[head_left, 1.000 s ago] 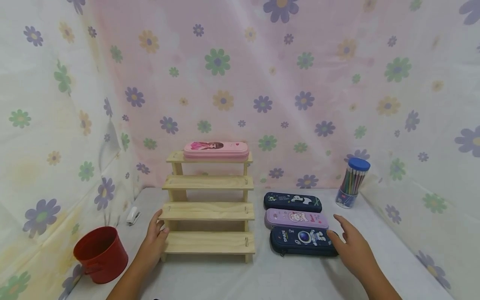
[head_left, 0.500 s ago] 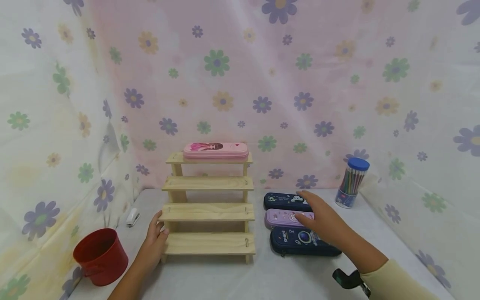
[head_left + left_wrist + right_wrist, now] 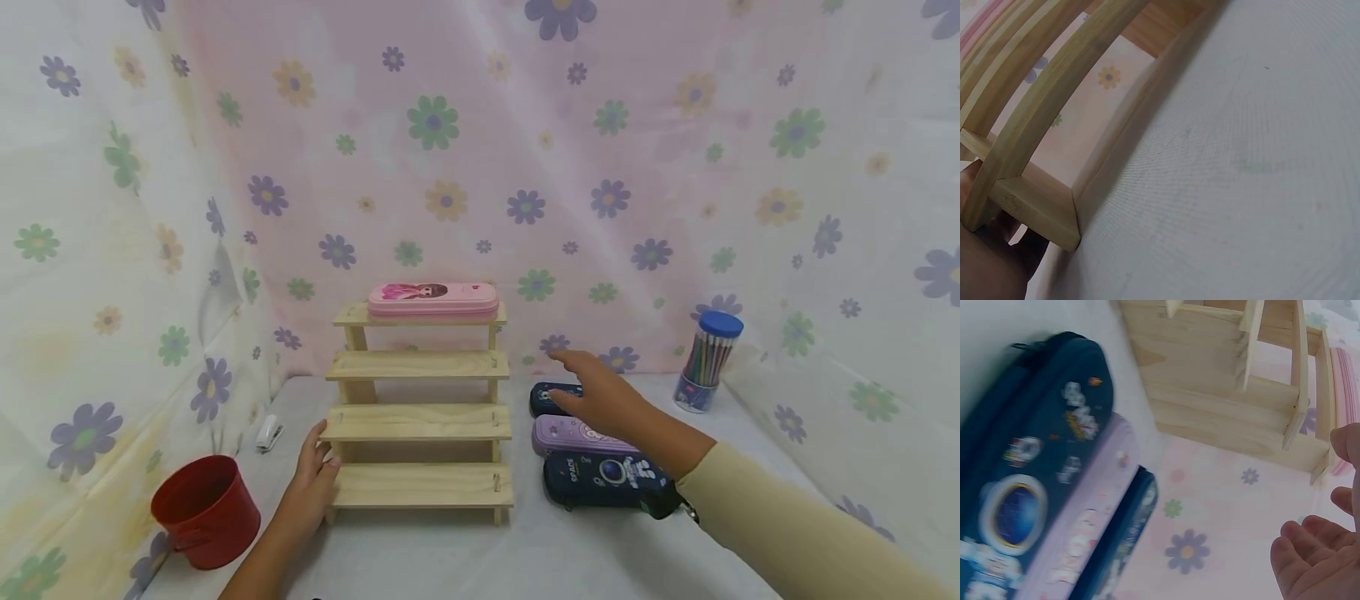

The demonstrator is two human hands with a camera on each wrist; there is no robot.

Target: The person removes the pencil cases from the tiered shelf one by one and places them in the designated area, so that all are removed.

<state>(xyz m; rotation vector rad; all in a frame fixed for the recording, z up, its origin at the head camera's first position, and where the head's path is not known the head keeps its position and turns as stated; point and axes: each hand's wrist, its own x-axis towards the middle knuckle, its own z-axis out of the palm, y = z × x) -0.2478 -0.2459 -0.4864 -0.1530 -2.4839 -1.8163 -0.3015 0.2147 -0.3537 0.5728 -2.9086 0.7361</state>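
Note:
In the head view a four-tier wooden shelf (image 3: 420, 422) stands on the table, with a pink pencil case (image 3: 432, 302) on its top tier. My left hand (image 3: 309, 487) holds the shelf's left end near the lower tiers, the thumb at the bottom board; its fingers are partly hidden in the left wrist view. My right hand (image 3: 600, 396) is raised above the rear cases, fingers spread and holding nothing. Beneath it lie a dark panda pencil case (image 3: 547, 400), partly covered by the hand, a lilac pencil case (image 3: 570, 432) and a navy space pencil case (image 3: 600, 477).
A red bucket (image 3: 206, 512) stands at the left, with a small white stapler-like object (image 3: 268, 433) behind it. At the back right is a clear tub of pencils (image 3: 707, 362) with a blue lid. Flowered cloth walls (image 3: 450, 167) enclose the white table (image 3: 420, 558).
My right hand has moved from beside the space pencil case, leftward and up over the cases toward the shelf. The left hand has stayed on the shelf.

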